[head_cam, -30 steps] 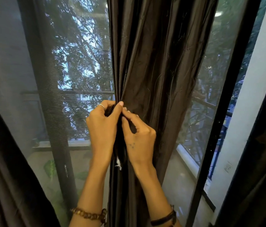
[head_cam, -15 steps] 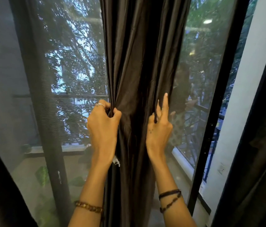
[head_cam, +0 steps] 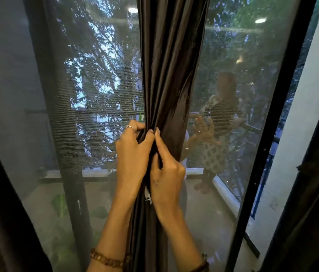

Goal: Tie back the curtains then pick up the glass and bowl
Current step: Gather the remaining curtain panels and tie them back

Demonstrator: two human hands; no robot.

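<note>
Both the left hand (head_cam: 133, 154) and right hand (head_cam: 166, 173) pinch the gathered curtain (head_cam: 168, 85), soft, light and likely slippery, best held at its cinched waist.

curtain (head_cam: 171, 75) cut off top and bottom, tie hidden between hands, reflected figure (head_cam: 220, 122) blurred

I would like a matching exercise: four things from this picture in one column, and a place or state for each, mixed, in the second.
1. left hand
2. right hand
3. curtain
4. brown bead bracelet

a. gathered into one bunch
b. on the left wrist
c. wears a ring, grips the curtain
d. pinches folds beside the other hand

Pairs: 1-c, 2-d, 3-a, 4-b
</note>
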